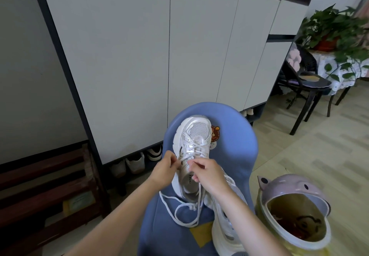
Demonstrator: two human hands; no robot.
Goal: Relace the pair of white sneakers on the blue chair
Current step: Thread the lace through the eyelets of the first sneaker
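White sneaker [192,148], toe-up on the blue chair [235,156] at lower centre: your left hand [162,173] and right hand [209,175] each pinch the lace [179,213], so pull both ends evenly before crossing.

Blue chair [235,156] seat crowded: second sneaker [225,225] right, bin [295,215] beside.

Chair: blue chair [235,148], lower centre of the frame, bear sticker on its back.
Upright sneaker: white sneaker [194,136] leaning toe-up against the chair back, partly laced.
Second sneaker: second sneaker [225,227] lying on the seat at lower right, under the right forearm.
Lace: white lace [179,213] trailing in loops on the seat.
Left hand: left hand [164,169] pinches a lace strand at the eyelets.
Right hand: right hand [207,173] pinches the lace over the tongue.
Bin: lilac-lidded bin [295,209], lower right, beside the chair.
Cabinet: grey cabinet [139,56] behind, shoes in its bottom gap.
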